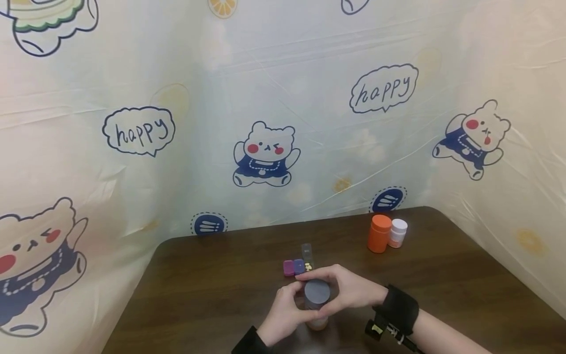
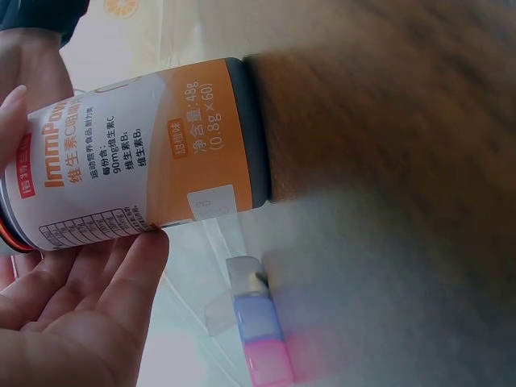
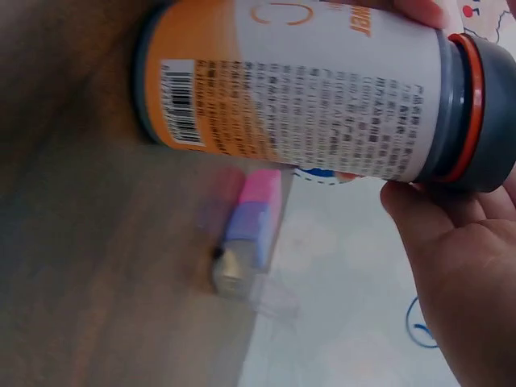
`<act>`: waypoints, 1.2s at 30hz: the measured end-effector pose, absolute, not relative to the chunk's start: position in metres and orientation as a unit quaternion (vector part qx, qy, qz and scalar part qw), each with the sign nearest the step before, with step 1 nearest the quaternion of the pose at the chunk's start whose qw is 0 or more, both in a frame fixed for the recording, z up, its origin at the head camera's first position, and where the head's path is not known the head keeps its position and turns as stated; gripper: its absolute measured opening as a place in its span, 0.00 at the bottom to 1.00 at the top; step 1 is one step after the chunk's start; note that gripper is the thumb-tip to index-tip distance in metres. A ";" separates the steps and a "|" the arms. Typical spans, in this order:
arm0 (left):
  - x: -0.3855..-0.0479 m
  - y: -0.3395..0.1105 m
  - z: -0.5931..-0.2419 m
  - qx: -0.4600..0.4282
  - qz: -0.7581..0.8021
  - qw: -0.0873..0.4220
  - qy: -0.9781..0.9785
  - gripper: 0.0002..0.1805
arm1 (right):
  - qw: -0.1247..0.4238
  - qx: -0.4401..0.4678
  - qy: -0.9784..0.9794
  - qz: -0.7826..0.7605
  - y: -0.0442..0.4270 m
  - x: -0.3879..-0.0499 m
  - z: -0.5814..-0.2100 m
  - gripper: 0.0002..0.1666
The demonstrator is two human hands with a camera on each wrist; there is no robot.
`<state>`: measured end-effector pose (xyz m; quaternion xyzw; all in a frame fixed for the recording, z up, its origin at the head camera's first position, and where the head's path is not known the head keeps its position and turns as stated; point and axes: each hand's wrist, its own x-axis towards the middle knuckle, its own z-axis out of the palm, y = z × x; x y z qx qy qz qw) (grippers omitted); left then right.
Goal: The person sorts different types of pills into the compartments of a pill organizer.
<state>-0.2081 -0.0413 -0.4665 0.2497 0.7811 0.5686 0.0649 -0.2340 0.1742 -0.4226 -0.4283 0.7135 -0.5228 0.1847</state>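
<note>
An orange-and-white cylindrical bottle with a round, dark grey lid stands between our left hand and right hand, both clamped round its top; we should steady it, keeping the lid level.

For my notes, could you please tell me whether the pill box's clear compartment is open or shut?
Open: the clear compartment has its lid swung back, and pale pills show uncovered inside.

From far away I see a black cuff at six o'clock, by the left hand. Near five o'clock, by the right hand, is a wide black wristband. A little black box with a yellow patch sits at its eight o'clock.
</note>
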 end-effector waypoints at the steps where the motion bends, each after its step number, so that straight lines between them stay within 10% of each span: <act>1: -0.208 -0.041 -0.466 0.249 0.567 0.063 0.783 0.29 | 0.184 -0.430 0.705 -0.532 0.175 -0.234 -0.425 0.38; 24: -0.211 -0.044 -0.463 0.252 0.573 0.066 0.777 0.30 | 0.103 -0.337 0.750 -0.560 0.216 -0.222 -0.434 0.27; 36: -0.209 -0.042 -0.468 0.257 0.567 0.065 0.780 0.27 | 0.104 -0.400 0.701 -0.582 0.176 -0.233 -0.448 0.45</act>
